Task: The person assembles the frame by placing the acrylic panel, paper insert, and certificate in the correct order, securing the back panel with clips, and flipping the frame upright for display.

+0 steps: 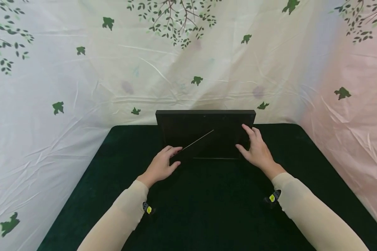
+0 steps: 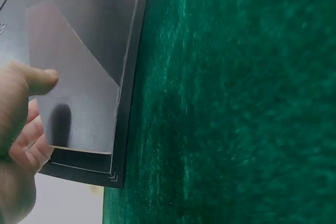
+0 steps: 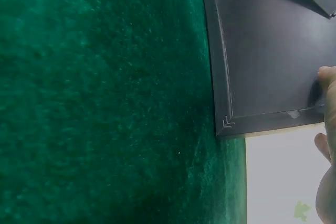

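Observation:
A black picture frame [image 1: 204, 122] stands upright near the far edge of the table, its back towards me. From that back a flat stand [image 2: 79, 87] juts out at a slant. My left hand [image 1: 160, 165] is at the stand's left side. In the left wrist view the thumb lies in front of the stand, and the fingers [image 2: 34, 140] pass behind its edge, tips hidden. My right hand [image 1: 258, 150] holds the frame's right side. One digit touches the back panel [image 3: 278, 61], while another shows beyond the outer edge.
Dark green cloth [image 1: 201, 202] covers the table. Behind and beside it hangs a pale curtain [image 1: 163, 83] printed with leaves and birds. A small wrist device [image 1: 147, 208] sits on the left sleeve, and a similar wrist device [image 1: 274, 197] on the right.

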Tool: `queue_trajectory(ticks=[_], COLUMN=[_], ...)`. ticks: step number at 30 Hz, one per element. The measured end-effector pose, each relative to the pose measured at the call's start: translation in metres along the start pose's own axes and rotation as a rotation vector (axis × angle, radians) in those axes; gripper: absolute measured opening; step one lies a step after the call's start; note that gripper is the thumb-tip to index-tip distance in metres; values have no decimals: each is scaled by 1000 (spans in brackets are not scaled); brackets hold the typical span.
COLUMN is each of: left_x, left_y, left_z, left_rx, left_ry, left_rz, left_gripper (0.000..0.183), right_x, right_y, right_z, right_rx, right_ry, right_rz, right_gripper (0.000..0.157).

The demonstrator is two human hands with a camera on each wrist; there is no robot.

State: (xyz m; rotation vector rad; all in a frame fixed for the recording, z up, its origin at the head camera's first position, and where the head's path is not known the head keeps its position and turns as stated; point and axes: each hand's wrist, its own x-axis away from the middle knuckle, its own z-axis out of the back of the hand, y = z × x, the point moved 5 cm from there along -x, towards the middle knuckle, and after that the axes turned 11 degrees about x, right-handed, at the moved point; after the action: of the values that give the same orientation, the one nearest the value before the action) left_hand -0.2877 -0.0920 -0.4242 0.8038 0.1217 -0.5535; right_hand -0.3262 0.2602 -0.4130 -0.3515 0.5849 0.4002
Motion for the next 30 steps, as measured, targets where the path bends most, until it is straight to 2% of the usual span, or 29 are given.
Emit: queue_trajectory(ticks=[4,11,18,25,30], left_x=[7,20,32,41,45], left_y=[3,7,11,12,15], left_z=[-2,-5,-11,-17,-19], left_rx=[37,85,146,103,97], left_ry=[-37,-49,-81,-102,-95], left_rz=[-15,-59,-103,-116,-99], left_gripper=[53,59,58,59,59], right_x=[3,11,26,41,45], right_y=[-6,-11,-14,-21,-23], right_z=[8,14,20,24,28], right_rx=[4,-6,-13,15,10], right_ry=[24,21,70,142,146], right_rz=[19,48,89,193,207], right_gripper=[88,83,81,81,81])
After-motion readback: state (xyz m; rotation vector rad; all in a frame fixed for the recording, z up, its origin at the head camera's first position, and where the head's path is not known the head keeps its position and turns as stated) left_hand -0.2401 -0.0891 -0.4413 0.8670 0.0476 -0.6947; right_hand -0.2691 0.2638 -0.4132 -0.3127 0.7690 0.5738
